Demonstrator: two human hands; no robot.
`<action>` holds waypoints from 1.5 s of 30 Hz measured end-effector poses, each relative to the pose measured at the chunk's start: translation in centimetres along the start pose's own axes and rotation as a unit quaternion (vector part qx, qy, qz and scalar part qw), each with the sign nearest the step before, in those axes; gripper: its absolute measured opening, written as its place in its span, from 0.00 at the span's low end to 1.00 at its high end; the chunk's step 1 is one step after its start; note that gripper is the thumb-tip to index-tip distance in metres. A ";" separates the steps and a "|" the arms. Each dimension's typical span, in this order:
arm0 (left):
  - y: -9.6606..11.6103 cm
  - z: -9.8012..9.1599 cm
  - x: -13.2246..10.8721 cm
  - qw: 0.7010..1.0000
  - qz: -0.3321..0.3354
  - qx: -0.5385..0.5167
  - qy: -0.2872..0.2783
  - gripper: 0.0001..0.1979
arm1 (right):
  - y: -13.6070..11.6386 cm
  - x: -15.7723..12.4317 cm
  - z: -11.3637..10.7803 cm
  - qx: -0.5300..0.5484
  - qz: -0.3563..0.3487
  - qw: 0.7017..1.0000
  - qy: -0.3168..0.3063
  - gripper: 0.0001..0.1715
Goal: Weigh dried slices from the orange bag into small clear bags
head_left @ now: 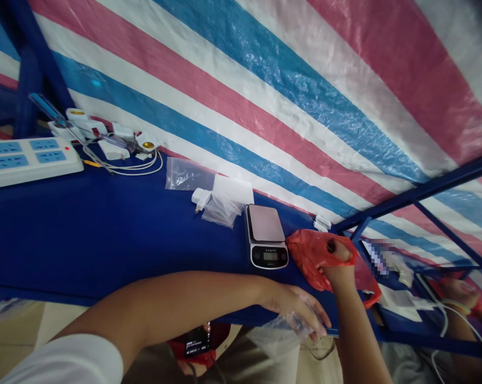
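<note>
My left hand [300, 309] is at the table's front edge, its fingers closed on a clear plastic bag [279, 333] that hangs below the tabletop. My right hand [340, 266] reaches into the mouth of a red plastic bag [305, 256]. Its fingers are curled and partly hidden by the bag, so what they grip does not show. Just left of the red bag stands a small digital kitchen scale [267, 226] with nothing on its plate; its display [270, 256] faces me.
Behind the scale lie a white charger plug [201, 199] and clear bags [223, 209]. A power strip [33, 160], cables [137, 169] and a screwdriver [49, 106] are at the left. A phone [198, 340] rests at my lap. Another person's hand [459, 293] is at the far right, beyond a blue frame.
</note>
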State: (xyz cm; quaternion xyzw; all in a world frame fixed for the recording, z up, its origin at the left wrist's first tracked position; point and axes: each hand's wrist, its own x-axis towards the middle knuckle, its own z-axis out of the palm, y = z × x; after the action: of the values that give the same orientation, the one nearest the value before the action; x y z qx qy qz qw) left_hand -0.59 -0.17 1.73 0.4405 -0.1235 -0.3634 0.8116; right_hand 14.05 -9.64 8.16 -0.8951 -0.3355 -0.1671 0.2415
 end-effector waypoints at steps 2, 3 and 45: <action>0.0 0.1 0.0 1.000 0.010 0.002 -0.001 0.33 | 0.0 -0.1 -0.6 0.013 -0.017 1.000 -0.016 0.17; 0.0 0.1 -0.1 1.000 0.016 0.002 0.002 0.33 | 0.1 -0.1 -1.0 0.016 -0.020 0.999 -0.024 0.17; -0.2 1.5 -0.1 0.990 0.101 0.095 -0.035 0.31 | -5.6 -11.1 -6.8 0.118 0.014 0.980 -0.157 0.20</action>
State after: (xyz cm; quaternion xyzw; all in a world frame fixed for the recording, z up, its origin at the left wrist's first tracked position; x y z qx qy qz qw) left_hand -1.57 -1.11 2.43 0.4882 -0.2296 -0.2810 0.7938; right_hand 1.29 -15.43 10.45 -0.8798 -0.3745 0.0200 0.2919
